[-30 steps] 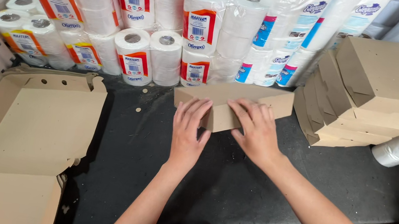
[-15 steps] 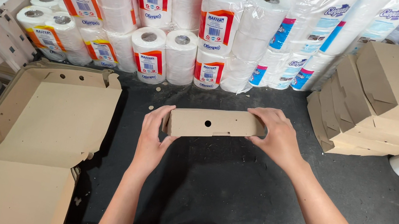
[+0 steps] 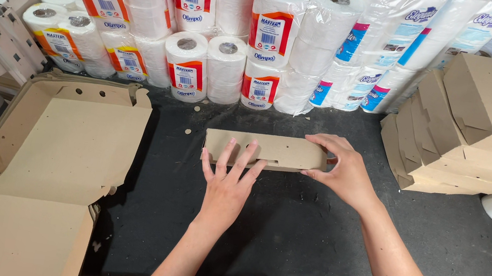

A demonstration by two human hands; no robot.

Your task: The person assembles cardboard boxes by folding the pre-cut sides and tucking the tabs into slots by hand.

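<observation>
hands: left (image 3: 227,181) flat, right (image 3: 340,170) gripping cardboard piece (image 3: 265,150) | paper rolls (image 3: 224,68) behind | open box (image 3: 50,152) left

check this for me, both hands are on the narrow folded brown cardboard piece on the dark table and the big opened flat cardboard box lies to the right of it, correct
Not quite. The head view shows the left hand and right hand on the narrow folded brown cardboard piece on the dark table, but the big opened flat cardboard box lies to the left of it. To the right sits a stack of folded brown boxes.
</observation>
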